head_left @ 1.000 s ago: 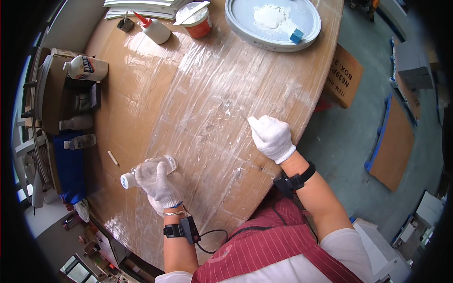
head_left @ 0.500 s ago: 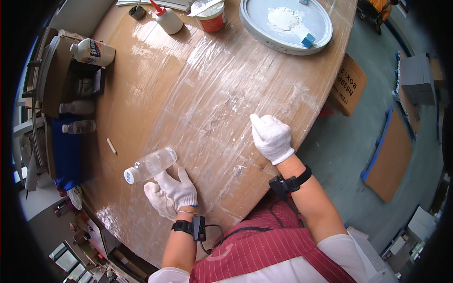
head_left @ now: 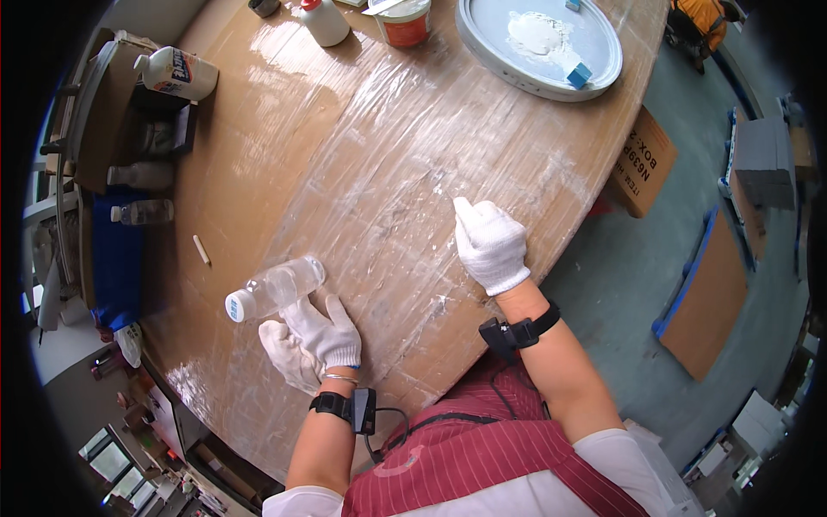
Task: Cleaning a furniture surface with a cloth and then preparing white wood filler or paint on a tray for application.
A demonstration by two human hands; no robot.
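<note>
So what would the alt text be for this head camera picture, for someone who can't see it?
A person's white-gloved left hand rests by a clear plastic bottle lying on a plastic-wrapped wooden table. Their gloved right hand presses one finger on the film.

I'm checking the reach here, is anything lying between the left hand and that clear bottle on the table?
Nothing visible. The left hand lies flat right beside the clear bottle, its fingers by the bottle's side, with only the wrapped table between them.

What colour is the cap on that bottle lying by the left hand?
White, on a clear bottle; the cap shows in the head view, near the left hand.
</note>
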